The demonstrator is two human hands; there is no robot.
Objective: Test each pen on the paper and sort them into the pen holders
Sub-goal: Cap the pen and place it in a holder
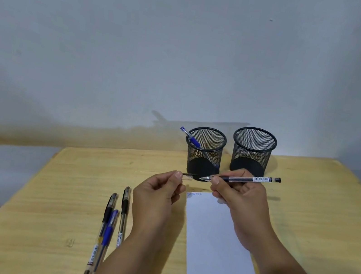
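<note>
A pale wooden table (70,190) meets a grey wall. Above the paper (215,250), the right hand (235,201) pinches a clear black pen (246,178), the left hand (155,195) its cap (187,176).

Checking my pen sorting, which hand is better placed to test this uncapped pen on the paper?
Right. The right hand already grips the uncapped pen, tip bare, just above the paper. The left hand only pinches the cap.
</note>
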